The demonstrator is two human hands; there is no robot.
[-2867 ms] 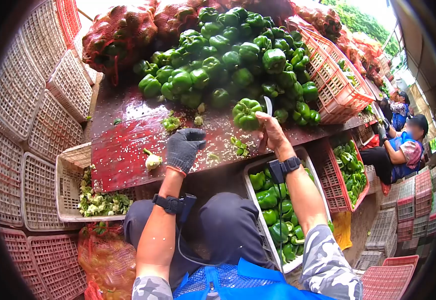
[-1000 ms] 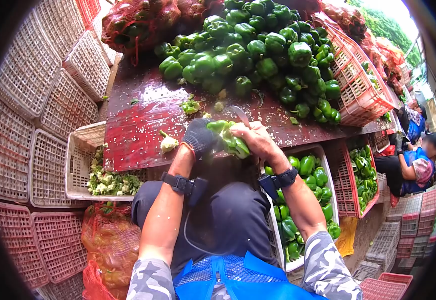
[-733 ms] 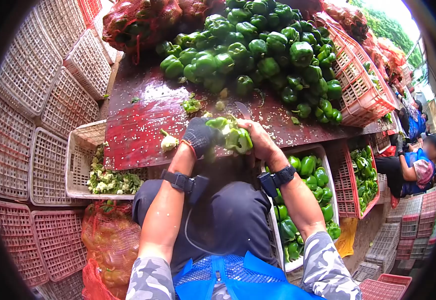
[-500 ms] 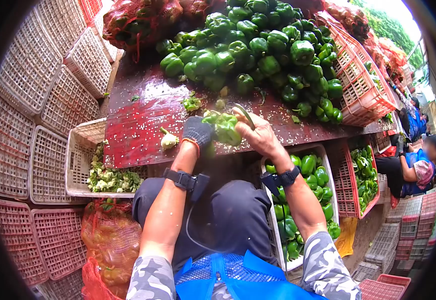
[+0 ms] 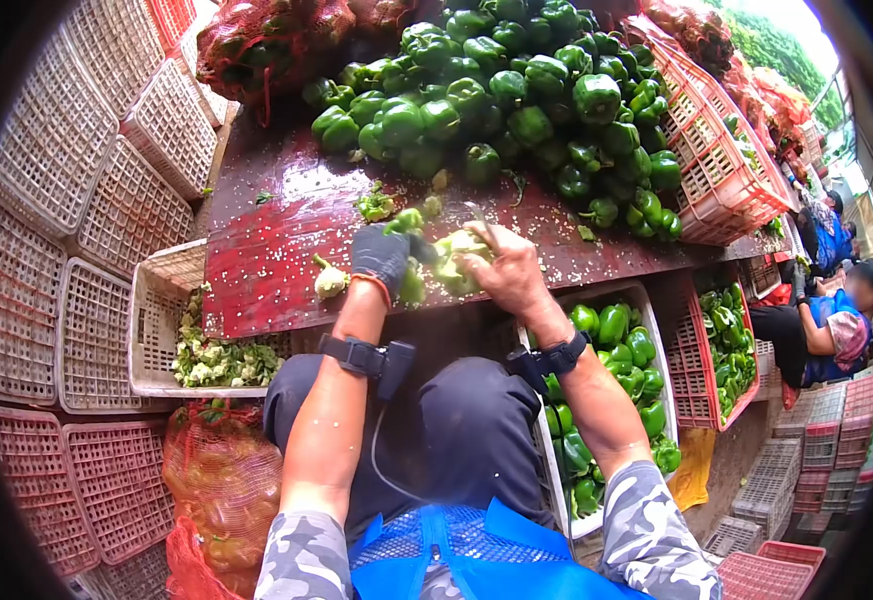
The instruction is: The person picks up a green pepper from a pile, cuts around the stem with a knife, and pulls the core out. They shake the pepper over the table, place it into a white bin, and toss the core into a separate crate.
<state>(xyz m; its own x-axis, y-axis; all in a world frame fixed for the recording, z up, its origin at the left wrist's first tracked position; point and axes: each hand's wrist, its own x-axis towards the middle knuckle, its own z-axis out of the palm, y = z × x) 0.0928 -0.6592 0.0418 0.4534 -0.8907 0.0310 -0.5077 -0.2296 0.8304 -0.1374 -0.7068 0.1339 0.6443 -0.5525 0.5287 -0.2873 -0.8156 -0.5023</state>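
Observation:
My left hand (image 5: 381,262), in a dark knitted glove with an orange cuff, is closed on a piece of green bell pepper (image 5: 408,221). Green also shows below its fingers, smeared by motion. Opposite it, my bare right hand (image 5: 508,268) is closed around a thin, narrow-bladed small knife (image 5: 482,222), which points up from the fingers. A pale, cut-open pepper part (image 5: 456,252) lies against the right thumb, between both hands. Both hands are over the front edge of the red table (image 5: 266,240). A pale pepper core (image 5: 329,278) lies left of the glove.
Green bell peppers (image 5: 531,125) are heaped at the back. A crate of trimmings (image 5: 168,380) stands left, a white crate of peppers (image 5: 668,400) right of my knees. Stacked crates (image 5: 41,120) line the left; a red crate (image 5: 721,190) leans right. A person (image 5: 836,330) sits at far right.
The pepper between my hands now shows its pale inside, and a green piece has come apart towards the glove. My left hand has shifted slightly left; the right stays close by.

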